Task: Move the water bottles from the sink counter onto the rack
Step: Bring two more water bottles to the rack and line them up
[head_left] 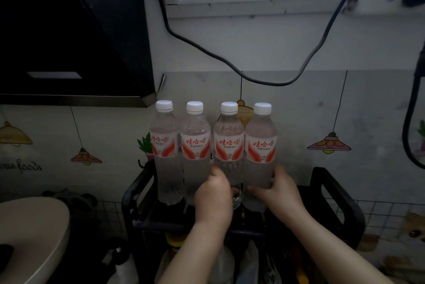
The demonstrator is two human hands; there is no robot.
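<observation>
Several clear water bottles with white caps and red-and-white labels stand upright in a row on the top shelf of a black rack [340,212]. The two on the left [165,145] [195,148] stand free. My left hand [213,194] is wrapped around the lower body of the third bottle [228,145]. My right hand [280,194] holds the lower body of the rightmost bottle [261,148]. Both held bottles are upright, close together, their bases hidden behind my hands.
A black range hood [76,37] hangs at the upper left. A black cable [230,63] loops across the wall above the bottles. A pale round lid [32,233] sits at the lower left. Bottles and jars fill the rack's lower shelf [220,260].
</observation>
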